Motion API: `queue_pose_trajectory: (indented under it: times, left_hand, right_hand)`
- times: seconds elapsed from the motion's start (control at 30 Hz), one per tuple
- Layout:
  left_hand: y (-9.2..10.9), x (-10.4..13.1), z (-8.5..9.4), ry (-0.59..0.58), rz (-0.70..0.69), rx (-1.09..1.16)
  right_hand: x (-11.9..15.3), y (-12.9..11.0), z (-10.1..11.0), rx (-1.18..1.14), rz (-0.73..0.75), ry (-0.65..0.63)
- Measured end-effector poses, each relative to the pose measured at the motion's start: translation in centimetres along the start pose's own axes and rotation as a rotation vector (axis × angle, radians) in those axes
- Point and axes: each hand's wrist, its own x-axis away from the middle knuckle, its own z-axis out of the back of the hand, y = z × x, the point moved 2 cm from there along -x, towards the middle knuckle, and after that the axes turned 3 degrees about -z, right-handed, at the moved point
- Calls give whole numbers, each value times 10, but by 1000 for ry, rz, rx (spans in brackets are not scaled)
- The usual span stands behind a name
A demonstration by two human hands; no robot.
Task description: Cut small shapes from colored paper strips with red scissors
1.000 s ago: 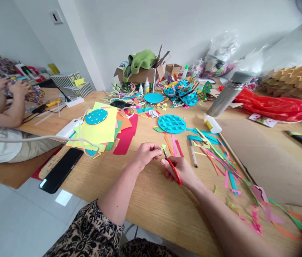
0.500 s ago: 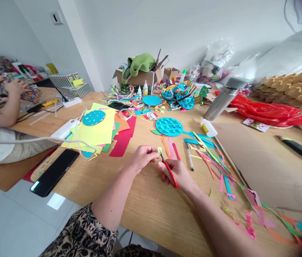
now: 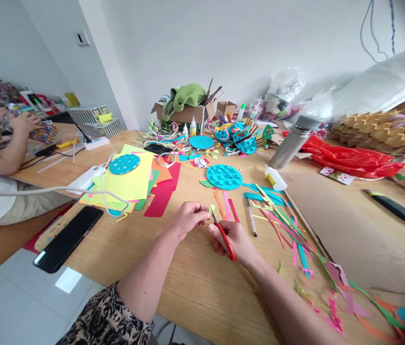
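My right hand [image 3: 234,239] is closed around red-handled scissors [image 3: 226,242], whose blades point up and left toward my other fingertips. My left hand [image 3: 192,218] is pinched just left of the blades; what it holds is too small to make out. A small yellow-green paper piece [image 3: 212,209] shows by the blade tip. Beyond my hands lie orange, pink and red paper strips [image 3: 228,206] and a blue woven-look disc [image 3: 224,177]. Yellow sheets [image 3: 126,179] with a dotted blue oval [image 3: 124,165] on top lie to the left.
A phone [image 3: 68,238] lies at the left edge. On the right are a pen [image 3: 251,218], a glue bottle [image 3: 276,178], a steel flask [image 3: 290,143], cardboard [image 3: 346,225] and a cutter [image 3: 398,209]. Another person's hands [image 3: 20,120] are at far left.
The view has shifted slightly, so the table's things appear a little lower. Both hands keep nearly the same pose, with the scissors still in my right hand.
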Motion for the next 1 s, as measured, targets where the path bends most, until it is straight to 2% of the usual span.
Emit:
queue_pose_trajectory:
  times: [0.57, 0.83, 1.0]
  left_hand:
    - [2, 1, -1, -3, 4, 12]
    - [2, 1, 0, 40, 17, 38]
    - [4, 2, -1, 13, 11, 22]
  right_hand:
    - [0, 0, 0, -14, -6, 4]
    - [-1, 3, 1, 17, 17, -5]
    - [-1, 4, 1, -3, 7, -11]
